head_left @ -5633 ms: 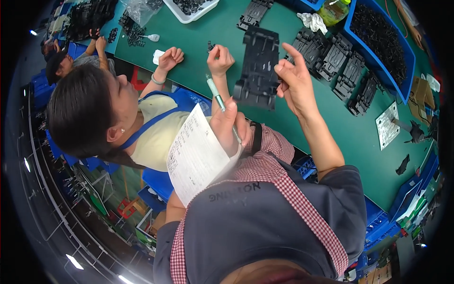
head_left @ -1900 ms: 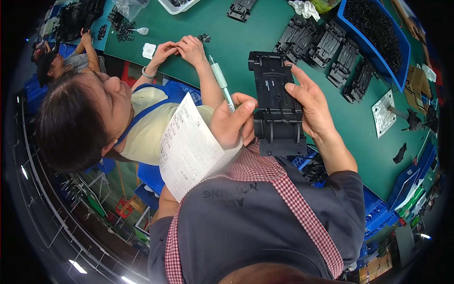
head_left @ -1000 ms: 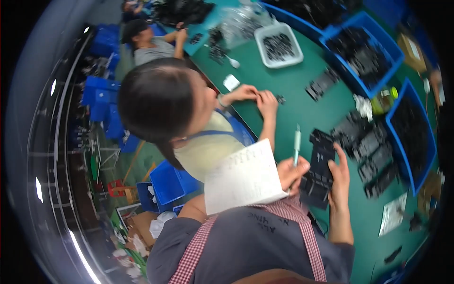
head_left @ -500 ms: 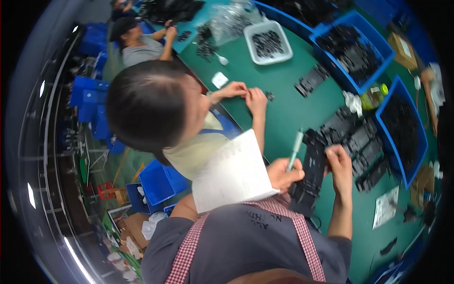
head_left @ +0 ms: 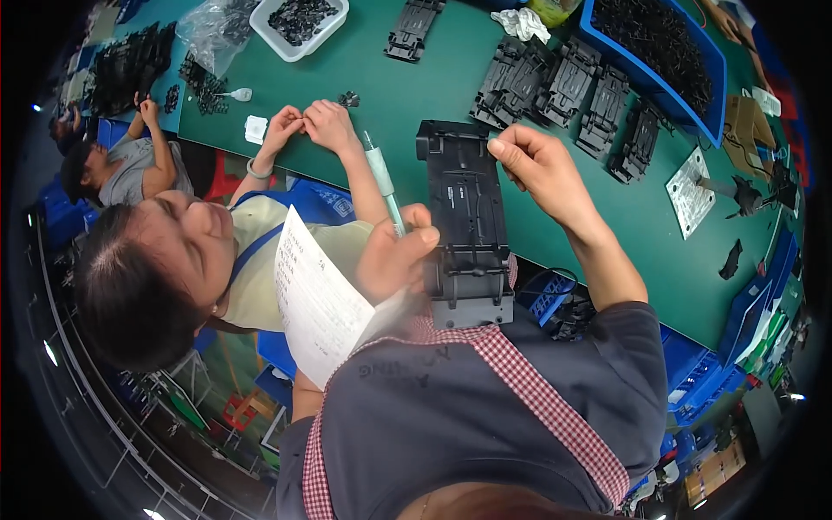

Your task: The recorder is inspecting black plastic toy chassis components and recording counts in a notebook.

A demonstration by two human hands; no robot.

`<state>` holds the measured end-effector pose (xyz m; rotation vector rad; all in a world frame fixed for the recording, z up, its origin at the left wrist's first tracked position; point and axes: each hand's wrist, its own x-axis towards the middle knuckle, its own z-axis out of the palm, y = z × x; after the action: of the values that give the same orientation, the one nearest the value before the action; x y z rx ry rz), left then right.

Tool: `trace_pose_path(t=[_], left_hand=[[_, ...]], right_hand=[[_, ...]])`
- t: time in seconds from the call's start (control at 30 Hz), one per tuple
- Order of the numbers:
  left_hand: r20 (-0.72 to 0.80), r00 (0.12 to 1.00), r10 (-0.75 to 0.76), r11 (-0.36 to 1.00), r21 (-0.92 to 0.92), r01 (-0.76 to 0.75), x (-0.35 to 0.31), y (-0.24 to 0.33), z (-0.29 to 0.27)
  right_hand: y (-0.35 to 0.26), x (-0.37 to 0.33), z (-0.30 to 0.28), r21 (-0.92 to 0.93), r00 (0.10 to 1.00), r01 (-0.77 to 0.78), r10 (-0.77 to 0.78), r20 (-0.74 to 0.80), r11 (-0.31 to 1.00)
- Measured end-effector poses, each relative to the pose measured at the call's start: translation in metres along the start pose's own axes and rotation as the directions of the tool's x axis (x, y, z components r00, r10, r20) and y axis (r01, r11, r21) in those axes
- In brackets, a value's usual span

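Observation:
A long black molded plastic part (head_left: 468, 208) with ribs and clips stands lengthwise in front of my chest, its lower end near my apron. My left hand (head_left: 400, 251), partly blurred, is closed around a light-green pen (head_left: 383, 180) that points up. White paper sheets with handwriting (head_left: 316, 299) hang from the same hand, beside the part's left edge. Whether the left fingers also grip the part is hidden. At the part's upper right corner, my right hand (head_left: 539, 172) is closed, thumb and fingertips pinching the edge.
Similar black parts (head_left: 568, 82) lie in a row on the green table (head_left: 598, 234). Behind them is a blue bin (head_left: 718, 113) of small black pieces. A white tub (head_left: 336, 22) stands at the far left. A co-worker's hands (head_left: 316, 126) handle something small on my left.
The view has swung to the right. The black part now stands more upright and higher in front of me, with my right hand at its upper corner. The paper sheets have tilted and folded.

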<state>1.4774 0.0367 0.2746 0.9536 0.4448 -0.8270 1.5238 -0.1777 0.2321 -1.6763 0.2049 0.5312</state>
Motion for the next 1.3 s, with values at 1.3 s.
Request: trace_pose_path(t=[1.3], left_hand=[[-0.009,0.991,0.132,0.991,-0.001,-0.132,0.013,-0.006,-0.008]], right_hand=[[0.091,0.258,0.057,-0.309,0.838,0.168,-0.301,-0.456,0.936]])
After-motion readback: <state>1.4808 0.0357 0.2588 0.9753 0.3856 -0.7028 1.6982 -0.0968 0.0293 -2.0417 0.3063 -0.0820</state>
